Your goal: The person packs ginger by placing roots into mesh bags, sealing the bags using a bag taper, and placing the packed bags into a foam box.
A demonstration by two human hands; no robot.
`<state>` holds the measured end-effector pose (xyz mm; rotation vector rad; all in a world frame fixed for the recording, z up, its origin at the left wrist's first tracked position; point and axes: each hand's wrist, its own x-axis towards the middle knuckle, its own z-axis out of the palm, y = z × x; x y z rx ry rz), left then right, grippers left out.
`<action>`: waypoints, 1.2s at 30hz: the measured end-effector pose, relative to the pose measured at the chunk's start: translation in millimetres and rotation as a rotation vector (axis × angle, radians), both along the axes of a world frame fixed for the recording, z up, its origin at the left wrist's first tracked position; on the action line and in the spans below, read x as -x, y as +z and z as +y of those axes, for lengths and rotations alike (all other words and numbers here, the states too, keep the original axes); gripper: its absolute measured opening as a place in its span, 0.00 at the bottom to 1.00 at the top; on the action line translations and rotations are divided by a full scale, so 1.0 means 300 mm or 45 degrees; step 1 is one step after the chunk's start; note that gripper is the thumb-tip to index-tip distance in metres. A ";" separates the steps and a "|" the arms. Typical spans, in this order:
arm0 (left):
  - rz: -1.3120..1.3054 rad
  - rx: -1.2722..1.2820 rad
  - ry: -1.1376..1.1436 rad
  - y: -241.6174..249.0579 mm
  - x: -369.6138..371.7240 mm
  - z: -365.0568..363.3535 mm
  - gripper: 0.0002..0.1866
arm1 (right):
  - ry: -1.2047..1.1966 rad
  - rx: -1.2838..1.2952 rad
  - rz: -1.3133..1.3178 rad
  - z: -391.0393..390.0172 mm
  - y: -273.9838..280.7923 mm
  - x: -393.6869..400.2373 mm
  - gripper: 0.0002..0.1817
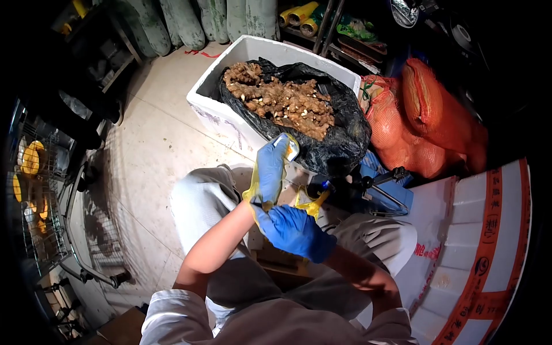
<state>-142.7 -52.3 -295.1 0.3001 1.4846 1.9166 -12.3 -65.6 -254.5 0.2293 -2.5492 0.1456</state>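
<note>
My left hand [272, 168] is raised upright in front of me, in a blue glove over a yellow glove whose cuff [251, 192] shows at the wrist. Its fingers are straight, and a small pale thing [291, 147] shows at the fingertips; I cannot tell what it is. My right hand [294, 231], also in a blue glove, is closed around the left wrist at the glove's cuff. A strip of yellow glove [314, 204] sticks out beside the right hand. Both hands are above my knees, just in front of the ginger box.
A white foam box [214, 108] lined with a black bag [345, 144] holds ginger roots [282, 100]. Orange mesh sacks [428, 126] lie at the right, above a white box with orange tape [483, 253]. A wire rack [34, 195] stands at the left, on a tiled floor [155, 144].
</note>
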 end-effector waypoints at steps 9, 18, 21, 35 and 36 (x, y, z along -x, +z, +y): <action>-0.074 -0.108 0.151 0.158 0.166 0.079 0.14 | 0.318 0.054 -0.318 0.088 0.099 -0.113 0.13; -0.090 -0.496 -0.161 0.210 0.105 0.094 0.12 | -0.367 0.986 -0.056 0.614 0.130 0.131 0.08; -0.085 -0.565 -0.313 0.256 0.095 0.106 0.12 | -0.630 1.389 -0.343 0.824 0.178 0.285 0.08; -0.450 -0.375 0.254 0.239 0.318 0.014 0.14 | -0.449 0.796 -0.755 1.106 -0.247 1.044 0.20; -0.447 -0.364 0.269 0.234 0.321 0.010 0.14 | -0.341 0.762 -0.701 1.060 -0.259 1.094 0.23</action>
